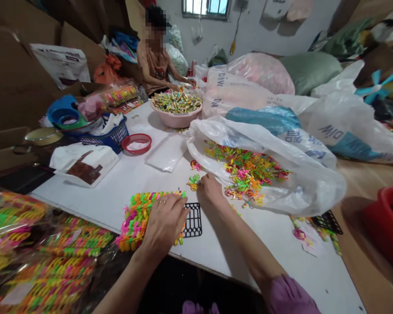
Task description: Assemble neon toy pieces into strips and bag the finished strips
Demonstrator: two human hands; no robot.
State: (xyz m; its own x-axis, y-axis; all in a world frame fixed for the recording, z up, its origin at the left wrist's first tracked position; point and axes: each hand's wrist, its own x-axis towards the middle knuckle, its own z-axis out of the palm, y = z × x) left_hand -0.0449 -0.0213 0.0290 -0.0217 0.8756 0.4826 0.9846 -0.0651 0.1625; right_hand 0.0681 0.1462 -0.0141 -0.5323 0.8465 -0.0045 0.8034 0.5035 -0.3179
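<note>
My left hand (pixel 166 218) lies over a black plastic grid rack (pixel 193 231), its fingers stretched across rows of bright small plastic pieces (pixel 136 222) in green, orange, pink and yellow. The rack's right end shows bare bars. To the right, my right hand (pixel 211 189) is at the tabletop with its fingers curled together, beside a small cluster of green and orange plastic pieces (pixel 194 181). Whatever may be between those fingertips is hidden. A pink piece (pixel 195 165) lies just beyond. Many similar loose pieces (pixel 249 174) spill from the mouth of a white plastic sack (pixel 308 192).
Across the white table (pixel 118 196), a person (pixel 157 65) sits behind a pink basin (pixel 177 118) heaped with pieces. A red basket (pixel 136 150), a blue basket (pixel 109 137) and a clear bag (pixel 167 152) are at left. Bagged filled racks (pixel 52 279) lie lower left; a red tub (pixel 384 231) stands right.
</note>
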